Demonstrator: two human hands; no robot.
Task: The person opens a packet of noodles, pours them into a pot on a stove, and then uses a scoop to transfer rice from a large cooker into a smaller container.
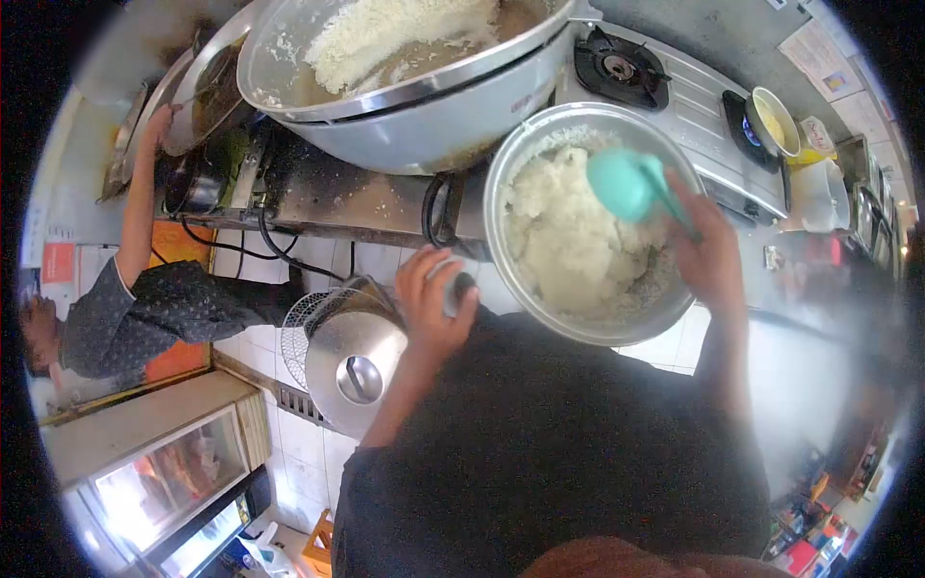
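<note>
My right hand [706, 241] is closed around the handle of a turquoise rice scoop [621, 183], blurred by motion, over a large metal bowl [498, 236]. White cooked rice [568, 226] fills much of that bowl, piled in a soft mound. Left of the bowl, my left hand [434, 303] has its fingers curled around a small greyish round thing with a dark middle; I cannot tell what it is. Behind both hands stands a very large metal pot [414, 135] with more white rice [400, 39] heaped inside.
A gas stove [694, 96] stands at the back right, with a lit burner under a small pan [774, 122]. Below my left hand is a lidded metal pot [371, 371] beside a wire strainer [306, 328]. Another person [125, 308] works at the left, reaching to a large pan [207, 87].
</note>
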